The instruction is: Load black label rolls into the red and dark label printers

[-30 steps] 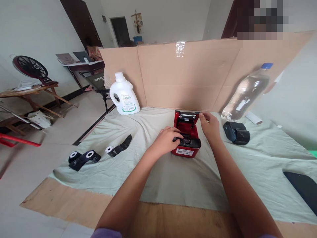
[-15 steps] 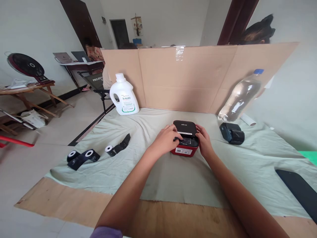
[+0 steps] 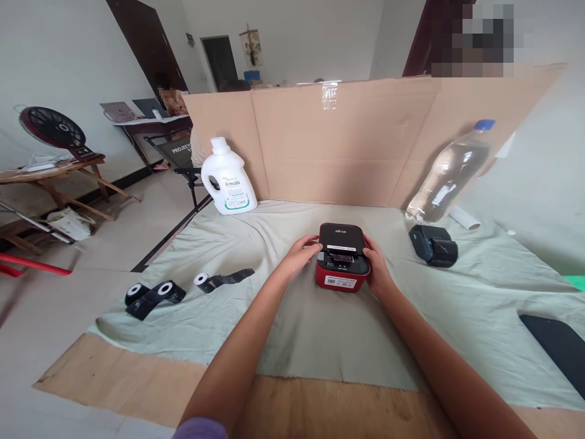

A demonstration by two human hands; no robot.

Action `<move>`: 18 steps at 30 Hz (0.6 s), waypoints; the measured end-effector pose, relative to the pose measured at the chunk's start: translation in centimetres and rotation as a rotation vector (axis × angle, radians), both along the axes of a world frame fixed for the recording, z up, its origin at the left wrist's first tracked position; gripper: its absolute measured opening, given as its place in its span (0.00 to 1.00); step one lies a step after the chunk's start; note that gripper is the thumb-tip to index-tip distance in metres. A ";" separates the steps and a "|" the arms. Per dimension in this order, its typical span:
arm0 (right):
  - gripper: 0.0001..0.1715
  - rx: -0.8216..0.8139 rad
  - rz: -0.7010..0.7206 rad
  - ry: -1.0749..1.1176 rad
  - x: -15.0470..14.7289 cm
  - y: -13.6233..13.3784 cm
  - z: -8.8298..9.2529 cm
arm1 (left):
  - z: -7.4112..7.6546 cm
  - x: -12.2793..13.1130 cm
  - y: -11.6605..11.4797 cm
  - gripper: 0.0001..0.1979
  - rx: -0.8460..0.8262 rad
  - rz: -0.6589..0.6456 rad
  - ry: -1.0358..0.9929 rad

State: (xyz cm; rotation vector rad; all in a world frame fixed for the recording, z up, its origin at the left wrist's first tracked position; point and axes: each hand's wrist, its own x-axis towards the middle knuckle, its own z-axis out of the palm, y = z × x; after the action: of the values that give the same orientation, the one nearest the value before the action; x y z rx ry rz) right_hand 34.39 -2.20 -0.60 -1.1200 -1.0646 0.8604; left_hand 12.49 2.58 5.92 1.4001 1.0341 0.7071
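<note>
A small red printer with a black lid (image 3: 342,256) sits on the pale green cloth (image 3: 283,317), its lid down. My left hand (image 3: 299,255) rests against its left side, fingers curved onto the casing. My right hand (image 3: 377,268) clasps its right side. Both hands hold the printer between them. Black paper rolls lie to the left: one partly unrolled roll (image 3: 214,280) and a pair of rolls (image 3: 153,294) further out.
A white detergent jug (image 3: 227,178) stands at the back left. A clear water bottle (image 3: 450,174) leans on the cardboard wall (image 3: 347,143). A second black printer (image 3: 433,245) and a white roll (image 3: 464,217) lie at right, a dark flat device (image 3: 555,344) near the right edge.
The printer's lid, standing open a second ago, is now down. My left hand slid off the top to the left side and my right hand dropped to the right side.
</note>
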 end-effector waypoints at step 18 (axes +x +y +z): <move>0.35 0.035 0.046 0.126 0.0 -0.3 -0.5 | -1.6 0.2 0.2 0.22 0.021 0.036 -0.064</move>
State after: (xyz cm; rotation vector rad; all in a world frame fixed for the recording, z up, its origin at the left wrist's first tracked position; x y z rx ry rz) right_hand 34.40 -2.50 -1.13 -1.0026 -0.9999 0.9332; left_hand 12.67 2.78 4.33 1.3716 1.0066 0.7861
